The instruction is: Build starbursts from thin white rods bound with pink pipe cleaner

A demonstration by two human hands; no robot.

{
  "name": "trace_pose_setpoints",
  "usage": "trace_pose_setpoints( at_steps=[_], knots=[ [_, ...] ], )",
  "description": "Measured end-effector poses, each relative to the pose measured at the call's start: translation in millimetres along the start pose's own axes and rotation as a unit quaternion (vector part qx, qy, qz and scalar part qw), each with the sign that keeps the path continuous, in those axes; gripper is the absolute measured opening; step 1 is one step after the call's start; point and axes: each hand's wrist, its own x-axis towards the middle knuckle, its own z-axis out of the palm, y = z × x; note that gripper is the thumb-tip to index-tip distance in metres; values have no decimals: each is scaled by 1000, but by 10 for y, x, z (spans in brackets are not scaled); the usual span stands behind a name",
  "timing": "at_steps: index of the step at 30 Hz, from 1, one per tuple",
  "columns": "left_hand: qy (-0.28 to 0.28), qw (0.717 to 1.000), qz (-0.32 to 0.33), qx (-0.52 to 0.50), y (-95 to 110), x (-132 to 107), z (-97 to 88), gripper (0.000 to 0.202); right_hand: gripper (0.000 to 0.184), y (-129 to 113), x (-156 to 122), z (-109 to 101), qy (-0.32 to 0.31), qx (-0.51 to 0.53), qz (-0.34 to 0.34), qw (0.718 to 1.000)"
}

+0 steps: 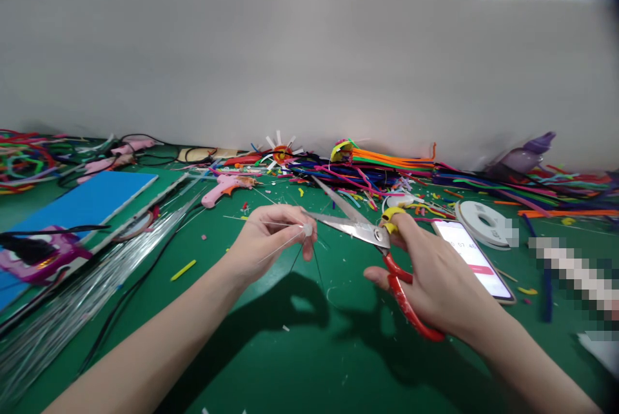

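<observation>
Pinched in my left hand (273,233) is a small whitish knob (307,230) with several thin, clear and dark strands spreading out from it. What exactly the knob is made of I cannot make out. My right hand (430,266) grips a pair of scissors (360,228) with red handles and a yellow wrap near the finger loop. The blades stand apart and point left, their tips close to the fingers of my left hand. Both hands are held above the green table (300,362), casting shadows on it.
A pink glue gun (225,189) lies behind my left hand. Clear strands (111,272) and a blue board (91,204) are at left. A lit phone (476,262) and white spool (486,224) lie right. Pipe cleaners (391,156) line the white partition (309,66).
</observation>
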Motion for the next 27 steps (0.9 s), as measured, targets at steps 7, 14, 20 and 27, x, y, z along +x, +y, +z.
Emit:
trace_pose_setpoints(
  at_steps=[7, 14, 20, 27],
  knots=[
    [114, 992, 10, 59, -34, 6, 11, 5, 51, -15, -16, -5, 53, -44, -50, 996],
    [121, 989, 35, 81, -31, -28, 34, 3, 50, -33, -15, 17, 53, -69, -47, 995],
    [113, 989, 42, 82, -35, -58, 56, 5, 50, -23, -24, 10, 49, -55, -47, 996],
    [113, 993, -21, 8, -34, -29, 106, 10, 53, -29, -26, 17, 46, -62, -41, 996]
  ],
)
